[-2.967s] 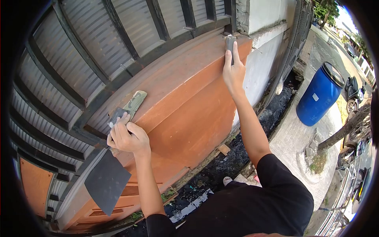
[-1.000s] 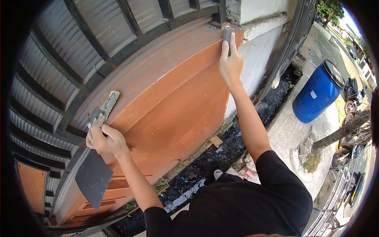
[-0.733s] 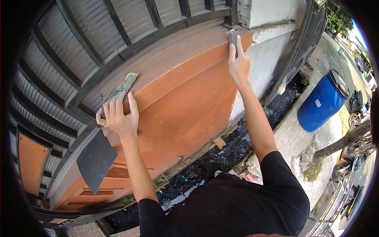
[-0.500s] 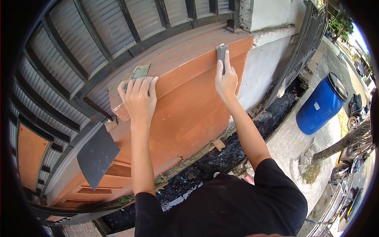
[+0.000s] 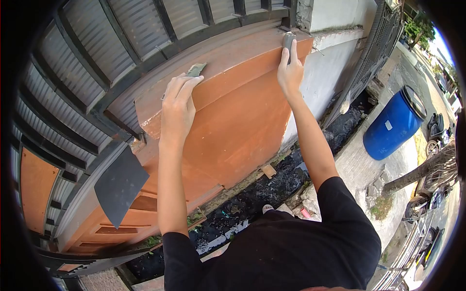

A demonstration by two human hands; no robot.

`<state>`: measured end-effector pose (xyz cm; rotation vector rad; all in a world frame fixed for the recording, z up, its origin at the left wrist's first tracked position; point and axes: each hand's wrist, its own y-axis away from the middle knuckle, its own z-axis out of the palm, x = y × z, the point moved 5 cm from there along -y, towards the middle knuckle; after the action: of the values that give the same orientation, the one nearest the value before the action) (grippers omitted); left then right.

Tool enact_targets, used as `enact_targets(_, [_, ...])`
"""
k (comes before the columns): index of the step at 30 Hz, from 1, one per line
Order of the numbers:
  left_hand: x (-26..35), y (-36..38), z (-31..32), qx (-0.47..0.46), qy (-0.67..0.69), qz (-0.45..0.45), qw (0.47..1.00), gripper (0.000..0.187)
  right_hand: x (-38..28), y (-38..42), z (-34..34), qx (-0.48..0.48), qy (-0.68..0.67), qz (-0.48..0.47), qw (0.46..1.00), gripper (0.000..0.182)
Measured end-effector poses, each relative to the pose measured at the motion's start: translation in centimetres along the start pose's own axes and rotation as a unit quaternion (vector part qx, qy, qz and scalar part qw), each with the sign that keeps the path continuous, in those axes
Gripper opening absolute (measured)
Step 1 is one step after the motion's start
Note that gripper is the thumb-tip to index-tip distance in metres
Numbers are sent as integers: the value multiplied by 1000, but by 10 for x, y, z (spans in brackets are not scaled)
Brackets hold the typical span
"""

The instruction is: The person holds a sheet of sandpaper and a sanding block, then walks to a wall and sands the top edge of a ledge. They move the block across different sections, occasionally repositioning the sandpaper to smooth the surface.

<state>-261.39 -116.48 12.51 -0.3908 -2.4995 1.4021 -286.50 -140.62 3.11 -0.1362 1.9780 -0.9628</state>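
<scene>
My left hand (image 5: 178, 104) rests on the top edge of an orange painted ledge (image 5: 233, 65), its fingers bent over a grey-green folded piece (image 5: 196, 70) that looks like sandpaper. Part of that piece is hidden beneath the fingers. Near the ledge's right end, my right hand (image 5: 291, 72) grips a dark grey folded sandpaper piece (image 5: 289, 42) with a pale end, pressed against the front edge. The index finger lies stretched along it.
Black metal bars (image 5: 160, 60) rise behind the ledge. A dark grey sheet (image 5: 121, 186) hangs at the lower left. Below the wall runs a ditch with dark water (image 5: 242, 203). A blue barrel (image 5: 393, 123) stands on the pavement at right, near a tree trunk (image 5: 412, 174).
Both hands have slid to the right and upward along the ledge with their pieces. My left hand has turned, so less of its piece shows. The sheet and barrel look the same.
</scene>
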Motion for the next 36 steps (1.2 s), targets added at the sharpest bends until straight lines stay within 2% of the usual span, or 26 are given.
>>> enact_targets(2, [18, -17, 11, 32, 22, 118, 992, 41, -10, 23, -7, -11, -30, -28, 999, 60])
enact_targets(4, [20, -31, 25, 3, 40, 109, 993, 39, -10, 25, -11, -81, 21, -43, 996, 59])
enact_targets(5, [20, -35, 34, -27, 59, 100, 993, 38, 0, 10, -12, -81, 25, -40, 996, 59])
enact_targets(7, [13, -38, 46, -27, 54, 104, 993, 34, 27, -49, -9, -18, 52, 0, 998, 59])
enact_targets(9, [6, -34, 51, -29, 48, 107, 993, 30, 35, -68, -7, -10, 50, 25, 998, 58])
enact_targets(10, [3, -32, 52, -24, 21, 105, 994, 29, 39, -72, -9, -2, 46, 47, 998, 58])
enact_targets(12, [3, -34, 59, -11, 2, 109, 994, 29, 34, -27, -7, -11, 23, 41, 999, 58])
enact_targets(14, [1, -33, 62, -7, -1, 58, 998, 30, 38, -3, -2, -24, -5, 31, 999, 58])
enact_targets(16, [3, -37, 63, 0, -8, 43, 999, 28, 46, -4, -3, -8, -28, -40, 999, 58])
enact_targets(17, [3, -36, 63, -3, -14, 28, 1000, 25, 56, -10, -5, -4, -26, -35, 999, 58])
enact_targets(19, [1, -35, 63, -13, -17, 26, 999, 21, 69, -54, -8, -1, 8, 68, 998, 59])
enact_targets(20, [0, -34, 67, -28, -20, 15, 999, 17, 72, -76, -11, 5, 45, 49, 998, 59])
enact_targets(22, [4, -38, 66, -10, -27, 37, 999, 13, 71, -90, -7, 21, 22, 53, 998, 60])
enact_targets(25, [3, -39, 66, 6, -68, 74, 995, 10, 49, -43, 2, 37, -27, 50, 998, 60])
enact_targets(27, [2, -37, 69, -3, -98, 89, 991, 10, 29, 9, 7, 25, -85, -56, 994, 59])
enact_targets(28, [1, -37, 69, 10, -101, 91, 991, 9, 30, 16, 8, 26, -96, -71, 993, 56])
enact_targets(31, [2, -38, 70, 27, -101, 85, 991, 7, 50, -32, 4, 26, -42, -19, 999, 58])
enact_targets(33, [-1, -36, 70, 41, -86, 74, 993, 5, 55, -68, -5, 21, -2, 63, 998, 58])
enact_targets(36, [-6, -37, 70, 30, -82, 23, 996, 10, 33, -29, -12, -24, -38, 109, 993, 59])
